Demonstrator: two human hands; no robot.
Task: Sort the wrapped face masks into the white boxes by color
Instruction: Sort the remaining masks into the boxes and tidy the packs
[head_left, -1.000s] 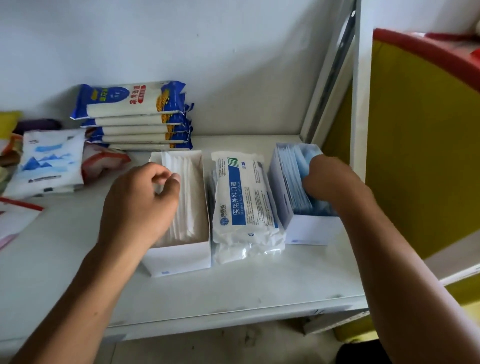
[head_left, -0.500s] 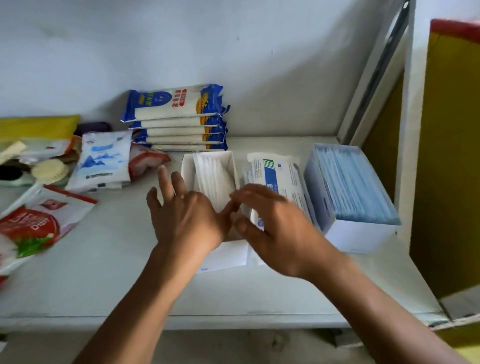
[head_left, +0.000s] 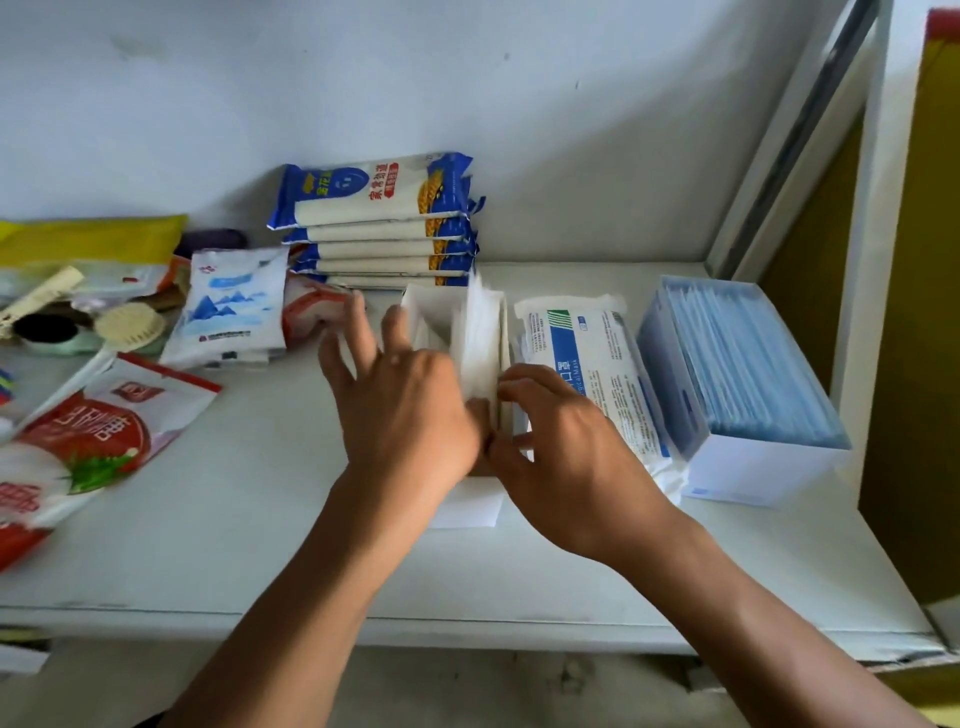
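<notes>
Clearly the weak point is the row of white masks (head_left: 480, 338) standing on edge inside the white-mask box (head_left: 467, 506): they lean toward that box's right wall and leave a gap along its left side, so they look loose rather than packed. The left hand (head_left: 402, 410) is wide, fingers spread and straight, its palm over the box's near-left part and seemingly against the leaning row. The right hand (head_left: 571, 467) sits at the box's near-right corner with its fingers over the right wall; whether it pinches the wall, the masks or nothing I cannot tell, since the left hand hides the thumb's contact. If the two hands squeeze unevenly, the slick wrappers could fan upward and slide out over the wall, or fall flat into the gap. The box looks like light card, so a sideways push may skid or tip it on the shelf (head_left: 234, 519) rather than tidy its contents. Just right of the box lies a surgical-mask pack (head_left: 587, 358), touching or nearly so; a shove could drive it into the blue-mask box (head_left: 763, 473) beyond, whose blue masks (head_left: 743, 364) appear sorted and full. Behind the box, the noodle packs (head_left: 374, 208) stand close enough to be knocked.
</notes>
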